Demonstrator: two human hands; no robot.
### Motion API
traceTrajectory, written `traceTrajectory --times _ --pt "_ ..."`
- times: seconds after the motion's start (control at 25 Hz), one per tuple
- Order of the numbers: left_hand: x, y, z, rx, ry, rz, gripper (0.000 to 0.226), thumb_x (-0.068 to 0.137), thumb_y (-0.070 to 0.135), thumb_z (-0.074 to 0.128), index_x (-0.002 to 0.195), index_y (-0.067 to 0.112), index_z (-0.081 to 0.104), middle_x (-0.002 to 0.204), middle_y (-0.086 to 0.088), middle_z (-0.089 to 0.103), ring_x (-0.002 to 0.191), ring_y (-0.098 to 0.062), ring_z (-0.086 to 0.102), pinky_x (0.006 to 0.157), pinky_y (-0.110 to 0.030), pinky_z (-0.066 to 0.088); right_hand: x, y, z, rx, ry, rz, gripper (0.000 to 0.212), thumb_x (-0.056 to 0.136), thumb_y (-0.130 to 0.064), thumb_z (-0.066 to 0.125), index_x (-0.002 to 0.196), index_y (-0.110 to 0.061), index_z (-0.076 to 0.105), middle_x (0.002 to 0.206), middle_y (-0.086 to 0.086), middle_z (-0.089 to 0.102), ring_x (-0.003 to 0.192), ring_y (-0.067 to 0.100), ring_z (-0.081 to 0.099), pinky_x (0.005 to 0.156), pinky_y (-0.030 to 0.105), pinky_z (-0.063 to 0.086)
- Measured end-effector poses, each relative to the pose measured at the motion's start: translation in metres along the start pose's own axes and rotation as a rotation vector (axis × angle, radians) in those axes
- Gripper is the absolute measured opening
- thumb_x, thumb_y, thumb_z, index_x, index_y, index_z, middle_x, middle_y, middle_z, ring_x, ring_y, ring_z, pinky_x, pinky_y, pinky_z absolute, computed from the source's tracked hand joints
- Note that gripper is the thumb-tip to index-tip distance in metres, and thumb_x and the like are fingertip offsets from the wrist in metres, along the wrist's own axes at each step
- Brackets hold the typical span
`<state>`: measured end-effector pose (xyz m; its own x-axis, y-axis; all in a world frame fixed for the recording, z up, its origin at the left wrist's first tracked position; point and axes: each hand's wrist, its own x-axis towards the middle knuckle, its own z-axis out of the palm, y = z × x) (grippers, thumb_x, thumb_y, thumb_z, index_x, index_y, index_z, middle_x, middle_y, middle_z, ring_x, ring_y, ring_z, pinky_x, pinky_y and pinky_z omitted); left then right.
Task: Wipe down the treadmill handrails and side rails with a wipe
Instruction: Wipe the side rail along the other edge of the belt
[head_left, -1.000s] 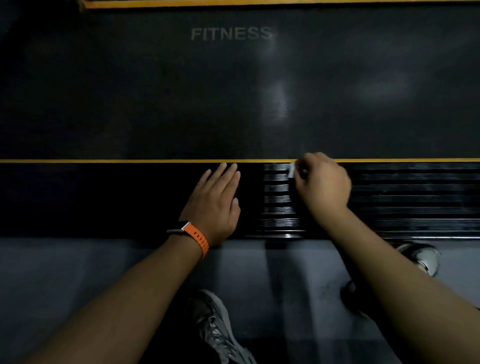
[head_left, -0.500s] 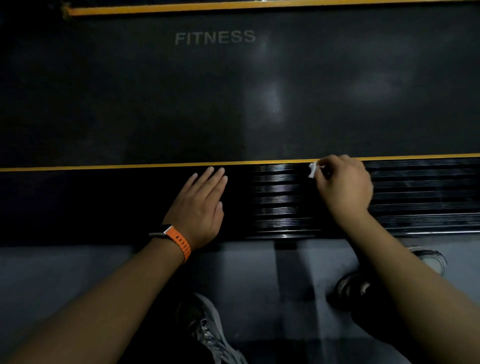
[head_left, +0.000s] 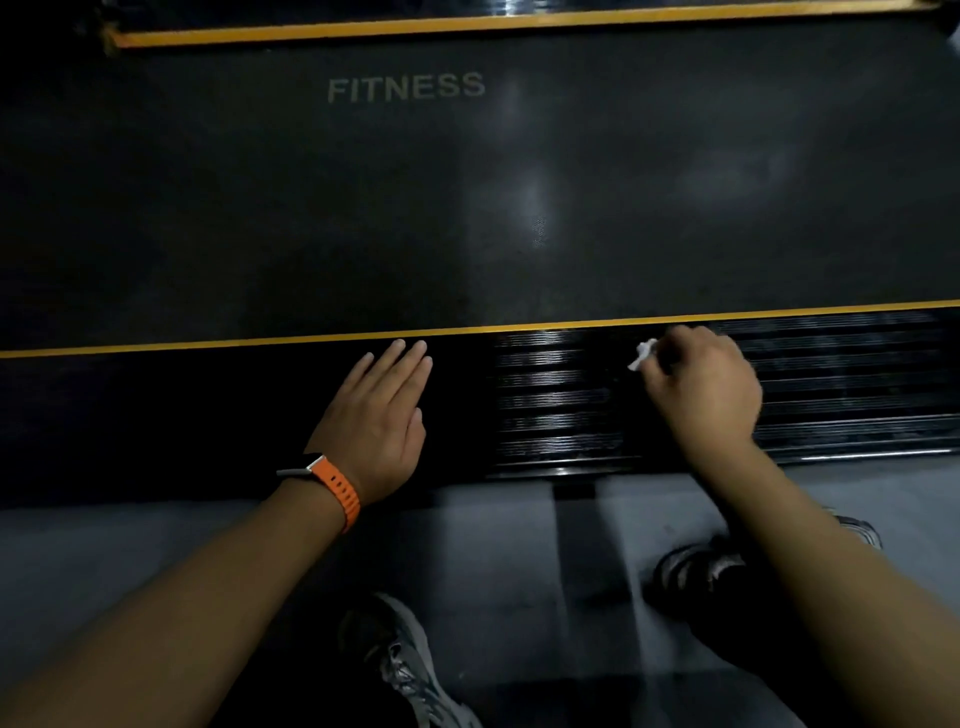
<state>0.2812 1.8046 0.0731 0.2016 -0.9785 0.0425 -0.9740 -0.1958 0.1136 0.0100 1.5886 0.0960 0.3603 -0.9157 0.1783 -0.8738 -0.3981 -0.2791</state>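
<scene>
Head camera, dim light: the right hand (head_left: 701, 395) curls its fingers (head_left: 681, 343) around a white wipe (head_left: 641, 355) on the ribbed side rail (head_left: 550, 405), most of the wipe hidden beneath it. The left hand (head_left: 382, 415) rests flat on the rail, fingers straight and together.

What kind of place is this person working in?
Probably a gym: a treadmill belt printed FITNESS, its ribbed side rail beside it, and sports shoes on a grey floor.

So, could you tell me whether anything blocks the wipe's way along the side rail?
Nothing visible does. The right hand holds the wipe on the ribbed side rail, bare to the picture's right; the left hand rests flat on it further left, apart.
</scene>
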Motion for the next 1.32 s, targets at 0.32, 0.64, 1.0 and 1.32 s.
traceTrajectory --times 0.32,0.64,1.0,1.32 --pt "0.016 0.041 0.002 0.014 -0.027 0.013 0.066 0.095 0.033 0.030 0.154 0.004 0.042 0.165 -0.012 0.034 0.154 -0.028 0.029 0.125 -0.050 0.024 -0.040 -0.081 0.020 0.095 -0.065 -0.351 0.014 0.085 -0.028 0.065 0.077 -0.019 0.057 0.078 0.004 0.060 0.075 0.032 0.057 0.057 0.039 0.044" --pt "0.023 0.050 0.005 0.032 -0.059 0.011 0.067 0.097 0.035 0.028 0.156 0.007 0.038 0.167 -0.009 0.029 0.156 -0.025 0.023 0.127 -0.048 0.019 -0.036 -0.042 0.007 0.079 0.014 -0.131 0.016 0.086 -0.026 0.069 0.077 -0.015 0.062 0.075 0.009 0.062 0.073 0.038 0.060 0.055 0.040 0.047" --pt "0.023 0.052 0.002 0.019 -0.047 0.013 0.066 0.096 0.035 0.028 0.155 0.006 0.041 0.165 -0.010 0.033 0.155 -0.026 0.026 0.126 -0.049 0.021 -0.048 -0.011 -0.005 0.014 0.005 -0.006 0.016 0.084 -0.027 0.068 0.078 -0.015 0.059 0.076 0.010 0.062 0.074 0.038 0.059 0.056 0.038 0.043" --pt "0.023 0.051 0.002 0.025 -0.028 0.014 0.065 0.096 0.033 0.031 0.152 0.004 0.046 0.163 -0.012 0.037 0.153 -0.028 0.032 0.124 -0.051 0.027 -0.081 -0.090 0.015 0.176 -0.086 -0.275 0.012 0.084 -0.029 0.065 0.078 -0.021 0.058 0.074 0.003 0.060 0.071 0.030 0.058 0.058 0.038 0.043"
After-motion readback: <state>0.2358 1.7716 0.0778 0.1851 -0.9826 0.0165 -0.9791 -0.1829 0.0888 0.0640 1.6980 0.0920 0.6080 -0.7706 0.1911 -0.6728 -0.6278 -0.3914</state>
